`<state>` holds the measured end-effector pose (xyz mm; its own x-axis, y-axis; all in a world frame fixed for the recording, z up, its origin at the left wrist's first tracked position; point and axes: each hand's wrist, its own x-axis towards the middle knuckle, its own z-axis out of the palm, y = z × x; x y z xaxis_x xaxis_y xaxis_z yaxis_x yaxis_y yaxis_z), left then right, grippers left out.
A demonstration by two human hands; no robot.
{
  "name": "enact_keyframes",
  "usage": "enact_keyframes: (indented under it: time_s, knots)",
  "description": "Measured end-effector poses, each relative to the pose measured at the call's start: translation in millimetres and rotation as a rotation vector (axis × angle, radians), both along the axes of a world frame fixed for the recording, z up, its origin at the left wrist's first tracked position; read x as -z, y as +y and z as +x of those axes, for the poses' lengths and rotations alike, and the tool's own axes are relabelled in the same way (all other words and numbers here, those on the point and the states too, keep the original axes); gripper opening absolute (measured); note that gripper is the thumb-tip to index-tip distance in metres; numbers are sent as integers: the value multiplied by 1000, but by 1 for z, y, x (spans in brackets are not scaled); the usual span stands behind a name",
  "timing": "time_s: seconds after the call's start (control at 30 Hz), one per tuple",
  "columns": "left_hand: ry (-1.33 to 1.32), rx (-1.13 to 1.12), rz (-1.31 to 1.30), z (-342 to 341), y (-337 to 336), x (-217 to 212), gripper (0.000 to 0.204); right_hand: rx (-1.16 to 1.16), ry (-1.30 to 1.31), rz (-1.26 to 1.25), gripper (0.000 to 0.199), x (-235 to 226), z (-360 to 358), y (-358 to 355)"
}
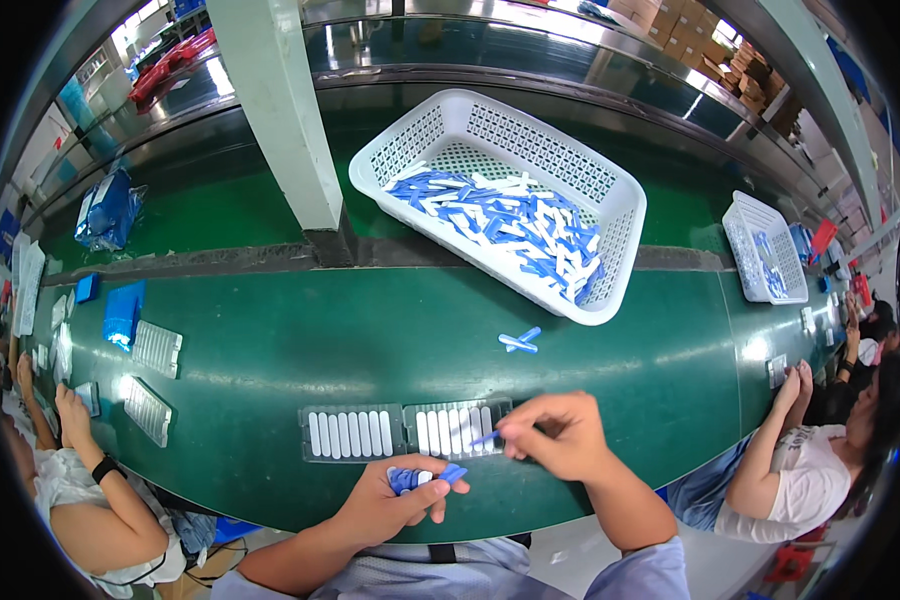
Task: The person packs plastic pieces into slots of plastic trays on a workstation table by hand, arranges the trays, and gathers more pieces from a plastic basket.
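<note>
My left hand [382,502] is closed round a small bunch of blue and white strips [404,481], short and flat with rounded ends. Between the fingertips of my right hand [568,436], a single blue strip [484,438] is pinched over the right clear plastic tray [410,432]. White strips stand side by side in that tray; my right fingers hide its right end. Just left of it, another clear tray [305,440] holds a similar row of white strips. Farther off, two blue strips [520,340] lie crossed on the green table [250,360].
A large white perforated basket [625,255] of loose blue and white strips stands beyond the trays. A pale post [280,120] rises at its left. Clear trays [147,410] and blue packs [123,312] lie left. People sit at both sides; a smaller basket [742,245] stands right.
</note>
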<state>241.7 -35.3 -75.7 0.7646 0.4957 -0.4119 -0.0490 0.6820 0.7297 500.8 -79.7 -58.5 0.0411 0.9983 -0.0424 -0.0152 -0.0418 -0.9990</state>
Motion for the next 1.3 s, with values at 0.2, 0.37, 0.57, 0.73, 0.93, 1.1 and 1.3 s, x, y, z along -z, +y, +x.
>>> enact_keyframes:
  time_s: [0.2, 0.37, 0.57, 0.73, 0.93, 1.1, 1.3]
  knots:
    - [38, -21, 42, -3, 0, -5, 23, -133, 2, -236, 5, -9, 34, 7]
    - [99, 83, 122, -7, 5, -13, 26, -36, -547, -8, 27, -3, 10, 13]
    - [87, 204, 106, -16, 1, -6, 27, -56, -766, 178, 45, -1, 20, 20]
    - [110, 243, 328, -14, -1, -13, 22, -4, -621, 50, 45, 4, 25, 23]
    - [217, 410, 631, -10, 16, -44, 21, -80, -645, -43, 44, -1, 30, 30]
    - [170, 454, 581, -25, 36, -47, 22, -175, -798, -156, 48, -24, 27, 49]
    - [180, 273, 480, -30, 79, -56, 20, -189, -770, -3, 35, -32, 20, 38]
